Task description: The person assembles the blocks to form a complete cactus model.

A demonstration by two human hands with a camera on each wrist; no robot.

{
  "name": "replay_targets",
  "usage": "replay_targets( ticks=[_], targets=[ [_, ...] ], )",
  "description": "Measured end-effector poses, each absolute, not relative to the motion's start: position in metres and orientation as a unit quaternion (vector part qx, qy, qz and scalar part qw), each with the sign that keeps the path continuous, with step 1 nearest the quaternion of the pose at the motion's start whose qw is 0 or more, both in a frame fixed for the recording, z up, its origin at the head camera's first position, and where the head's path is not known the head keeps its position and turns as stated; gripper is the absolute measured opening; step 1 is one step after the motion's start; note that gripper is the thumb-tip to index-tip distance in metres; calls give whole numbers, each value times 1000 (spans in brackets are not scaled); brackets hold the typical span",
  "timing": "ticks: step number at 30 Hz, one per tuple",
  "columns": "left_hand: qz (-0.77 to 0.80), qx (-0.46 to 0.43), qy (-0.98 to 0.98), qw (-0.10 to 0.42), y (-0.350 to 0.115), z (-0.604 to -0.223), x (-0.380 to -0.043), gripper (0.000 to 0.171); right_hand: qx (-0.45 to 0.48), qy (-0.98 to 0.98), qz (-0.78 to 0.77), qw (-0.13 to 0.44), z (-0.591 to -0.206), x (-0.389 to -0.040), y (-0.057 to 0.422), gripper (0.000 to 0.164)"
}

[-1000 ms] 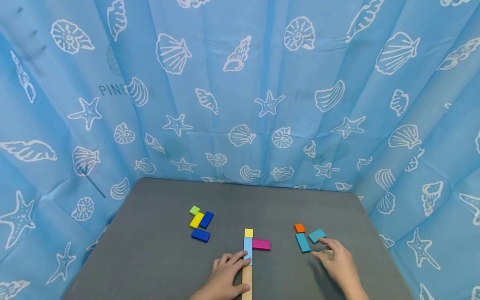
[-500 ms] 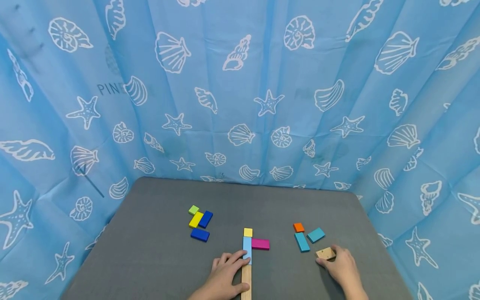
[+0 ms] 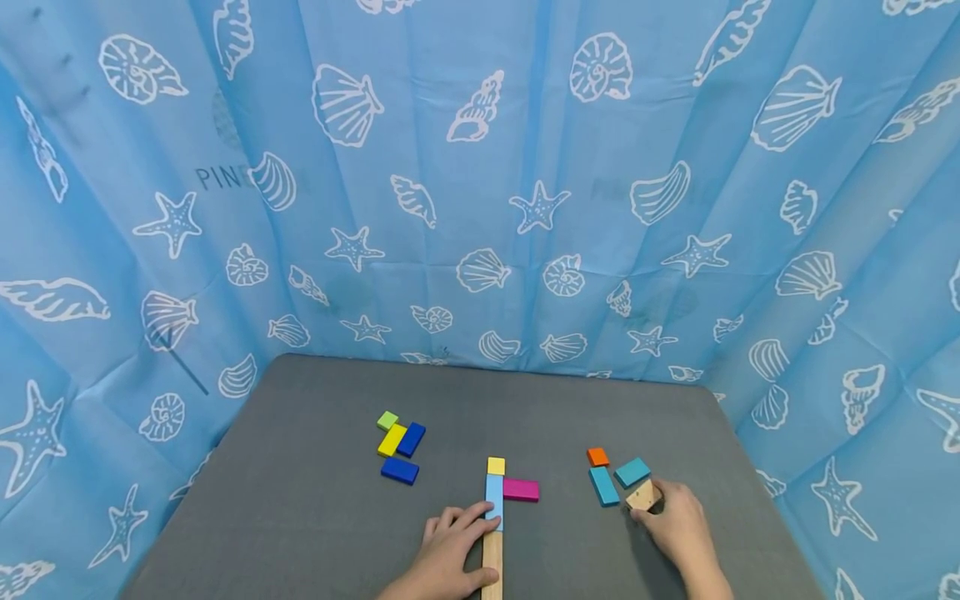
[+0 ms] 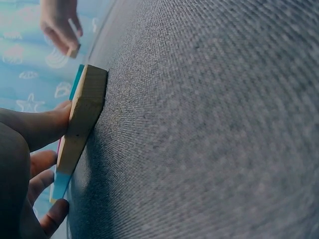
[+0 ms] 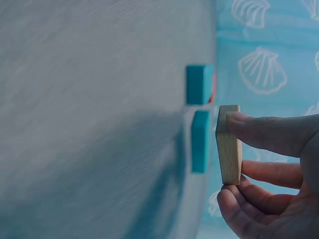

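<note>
A row of flat blocks runs toward the person: a pale yellow block [image 3: 496, 466], a light blue block [image 3: 495, 492] and plain wooden blocks [image 3: 492, 554]. My left hand [image 3: 450, 558] rests on this row, fingertips on the light blue part and thumb [image 4: 50, 124] on the wood. A magenta block [image 3: 521, 489] touches the row's right side. Off to the right, my right hand [image 3: 681, 521] pinches a small wooden block [image 5: 229, 149] between thumb and fingers, above the table. Close by lie two teal blocks [image 3: 603, 486] and an orange block [image 3: 597, 457].
On the left of the grey table [image 3: 315, 533] lies a group with a green block [image 3: 387, 420], a yellow block [image 3: 392, 440] and two dark blue blocks [image 3: 400, 471]. A blue shell-patterned curtain [image 3: 480, 208] hangs behind the table.
My right hand reached the wooden block, took hold of it, then turned it and shifted it slightly toward the teal blocks. My left hand has stayed in place.
</note>
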State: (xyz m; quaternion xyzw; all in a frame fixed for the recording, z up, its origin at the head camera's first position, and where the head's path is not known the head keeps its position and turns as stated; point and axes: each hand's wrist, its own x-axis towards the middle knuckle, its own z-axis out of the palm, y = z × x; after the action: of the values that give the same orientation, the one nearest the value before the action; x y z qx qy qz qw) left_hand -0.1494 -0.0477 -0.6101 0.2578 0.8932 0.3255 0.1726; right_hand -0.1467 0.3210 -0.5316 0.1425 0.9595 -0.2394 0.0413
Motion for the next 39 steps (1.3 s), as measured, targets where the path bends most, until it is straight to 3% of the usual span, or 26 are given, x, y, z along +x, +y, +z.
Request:
replay_targets(
  ticks=[9,28,39],
  targets=[
    [327,254,894,171,-49,-613,-150,67,92,963,-253,26,-513,-161,294,68],
    [325,247,894,182,-50,-610,-150,67,-44,956,-289,-12,-527,-199,245,60],
    [318,253,895,187,-47,-605,-149,67,-71,951,-299,23,-546,-218,218,58]
  ],
)
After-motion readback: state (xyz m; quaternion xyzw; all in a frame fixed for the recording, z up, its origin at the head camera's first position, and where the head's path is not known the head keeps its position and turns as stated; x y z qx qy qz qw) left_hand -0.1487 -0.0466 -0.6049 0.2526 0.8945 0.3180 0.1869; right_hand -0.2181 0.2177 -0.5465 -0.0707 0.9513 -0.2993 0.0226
